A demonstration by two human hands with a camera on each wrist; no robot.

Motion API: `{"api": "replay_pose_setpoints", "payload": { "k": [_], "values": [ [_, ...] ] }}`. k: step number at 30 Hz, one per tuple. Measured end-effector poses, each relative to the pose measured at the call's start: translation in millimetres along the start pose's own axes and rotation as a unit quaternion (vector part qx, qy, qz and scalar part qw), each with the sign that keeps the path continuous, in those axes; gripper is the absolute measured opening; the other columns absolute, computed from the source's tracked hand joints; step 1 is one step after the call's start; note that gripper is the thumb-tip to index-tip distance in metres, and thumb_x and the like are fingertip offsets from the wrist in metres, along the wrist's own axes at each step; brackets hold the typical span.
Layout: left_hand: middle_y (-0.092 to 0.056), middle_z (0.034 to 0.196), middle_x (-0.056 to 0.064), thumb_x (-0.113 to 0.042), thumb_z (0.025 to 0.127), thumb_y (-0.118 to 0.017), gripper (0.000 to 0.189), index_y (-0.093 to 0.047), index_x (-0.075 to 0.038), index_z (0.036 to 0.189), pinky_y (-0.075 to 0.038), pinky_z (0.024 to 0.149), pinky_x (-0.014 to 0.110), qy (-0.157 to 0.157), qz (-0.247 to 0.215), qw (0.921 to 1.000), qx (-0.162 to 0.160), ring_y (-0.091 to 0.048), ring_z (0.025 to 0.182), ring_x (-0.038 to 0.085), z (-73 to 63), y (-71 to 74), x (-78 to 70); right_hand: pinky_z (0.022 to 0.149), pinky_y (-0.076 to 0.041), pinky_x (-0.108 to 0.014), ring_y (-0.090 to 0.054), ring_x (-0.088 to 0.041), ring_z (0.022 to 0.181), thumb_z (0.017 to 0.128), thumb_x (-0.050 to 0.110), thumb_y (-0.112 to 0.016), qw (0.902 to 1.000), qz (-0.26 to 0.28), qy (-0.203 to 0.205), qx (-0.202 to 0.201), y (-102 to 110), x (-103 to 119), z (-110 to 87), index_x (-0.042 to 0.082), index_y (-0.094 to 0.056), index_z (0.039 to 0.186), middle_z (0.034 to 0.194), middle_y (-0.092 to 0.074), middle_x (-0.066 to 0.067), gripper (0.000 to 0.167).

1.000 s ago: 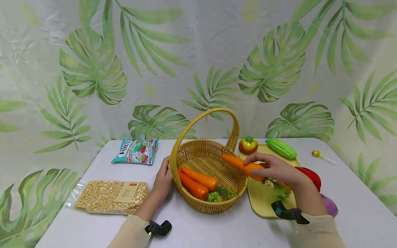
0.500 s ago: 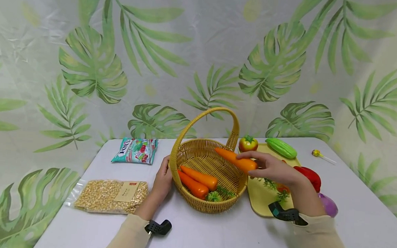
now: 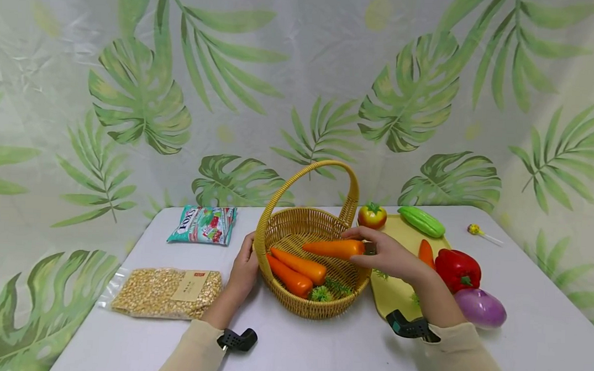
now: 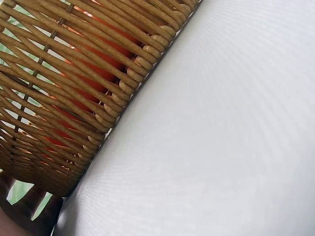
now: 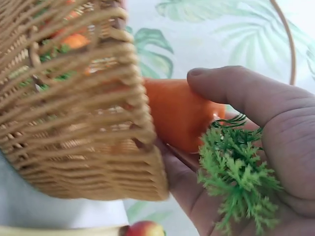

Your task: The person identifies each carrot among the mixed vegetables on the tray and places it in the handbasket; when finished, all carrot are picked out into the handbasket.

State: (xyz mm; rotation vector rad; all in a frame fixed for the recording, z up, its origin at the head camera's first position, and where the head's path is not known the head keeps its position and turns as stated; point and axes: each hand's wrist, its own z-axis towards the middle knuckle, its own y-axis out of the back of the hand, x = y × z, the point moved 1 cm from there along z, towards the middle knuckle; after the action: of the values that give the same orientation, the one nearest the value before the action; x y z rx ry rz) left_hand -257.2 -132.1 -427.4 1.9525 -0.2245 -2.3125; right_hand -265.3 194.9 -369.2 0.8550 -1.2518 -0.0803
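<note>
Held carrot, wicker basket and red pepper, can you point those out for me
Held carrot (image 3: 334,249): head view, middle of its orange body.
Wicker basket (image 3: 309,309): head view, front outer wall.
Red pepper (image 3: 456,268): head view, middle of its red body.

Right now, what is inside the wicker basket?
Two carrots with leaves; the right hand holds a third partly over the basket. Carrots and leaves hide part of its floor.

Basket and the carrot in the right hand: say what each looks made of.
The basket looks woven from wicker or rattan-like plastic, faintly shiny; interlaced strands show in its wall. The carrot in the right hand looks like glossy plastic or coated foam: its smooth skin shows a highlight, and its green top looks moulded.
</note>
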Motion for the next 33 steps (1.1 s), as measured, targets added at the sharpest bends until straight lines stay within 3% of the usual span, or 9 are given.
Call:
{"api": "replay_pose_setpoints", "payload": {
  "k": [5,11,19,33],
  "values": [
    [-0.046,0.152,0.014,-0.025,0.106,-0.040,0.041,-0.044,-0.011,0.144,-0.030,0.120,0.046,0.001,0.005,1.0000,-0.004,-0.040,0.141,0.025,-0.6,-0.8,-2.0,0.097,-0.048,-0.042,-0.056,-0.028,0.112,0.095,0.026,-0.069,0.9993,-0.030,0.008,-0.023,-8.4,0.6,4.4,0.015,-0.057,0.134,0.133,-0.059,-0.010,0.042],
    [-0.047,0.152,0.010,-0.027,0.106,-0.041,0.040,-0.045,-0.014,0.143,-0.030,0.122,0.047,0.008,0.012,0.9999,-0.009,-0.039,0.143,0.025,-0.3,-1.4,-2.4,0.107,-0.043,-0.052,-0.053,-0.027,0.121,0.094,0.027,-0.070,0.9977,-0.054,0.016,-0.038,-17.6,2.3,8.8,0.016,-0.058,0.133,0.134,-0.060,-0.006,0.042],
    [-0.048,0.151,0.010,-0.027,0.106,-0.041,0.038,-0.046,-0.015,0.142,-0.030,0.121,0.046,0.003,0.019,0.9998,-0.010,-0.040,0.143,0.024,-0.1,-0.9,-2.4,0.106,-0.045,-0.051,-0.056,-0.026,0.121,0.093,0.027,-0.072,0.9959,-0.070,0.032,-0.047,-29.1,3.3,14.8,0.016,-0.060,0.131,0.131,-0.063,-0.004,0.041],
    [-0.046,0.152,0.011,-0.025,0.106,-0.040,0.038,-0.044,-0.015,0.143,-0.029,0.122,0.046,0.011,0.018,0.9998,-0.004,-0.039,0.143,0.024,1.5,-0.1,1.5,0.105,-0.048,-0.050,-0.060,-0.027,0.119,0.091,0.023,-0.073,0.9875,-0.134,0.015,-0.082,-46.1,8.3,22.1,0.014,-0.063,0.129,0.129,-0.065,-0.006,0.040]
  ]
}}
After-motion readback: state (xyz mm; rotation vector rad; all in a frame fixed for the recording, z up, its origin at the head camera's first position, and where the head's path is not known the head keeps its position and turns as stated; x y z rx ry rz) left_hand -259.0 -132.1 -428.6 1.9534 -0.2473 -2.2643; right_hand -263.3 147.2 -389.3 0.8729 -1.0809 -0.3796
